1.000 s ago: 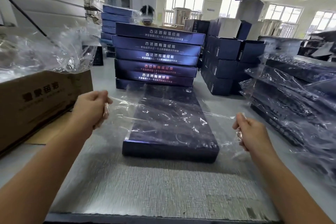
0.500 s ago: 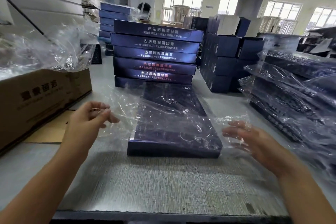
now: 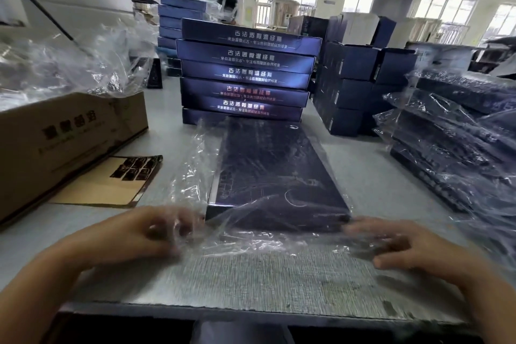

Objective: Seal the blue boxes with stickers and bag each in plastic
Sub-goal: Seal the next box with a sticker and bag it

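A long dark blue box (image 3: 273, 176) lies flat on the grey table (image 3: 251, 282), pointing away from me. A clear plastic bag (image 3: 195, 165) covers it, with loose film bunched along the left side and at the near end. My left hand (image 3: 145, 234) is at the box's near left corner, fingers stretched towards it with film over them. My right hand (image 3: 396, 248) lies on the film at the near right corner, fingers straight. Both hands are blurred.
A stack of blue boxes (image 3: 245, 72) stands just behind. On the left are a cardboard carton (image 3: 69, 134) topped with loose bags (image 3: 69, 64) and a sticker sheet (image 3: 134, 167). Bagged boxes (image 3: 460, 148) pile up on the right, smaller blue cartons (image 3: 357, 86) behind.
Both hands let go of the bag's sides, then dropped to the near end of the box. The bag now lies lower over the box.
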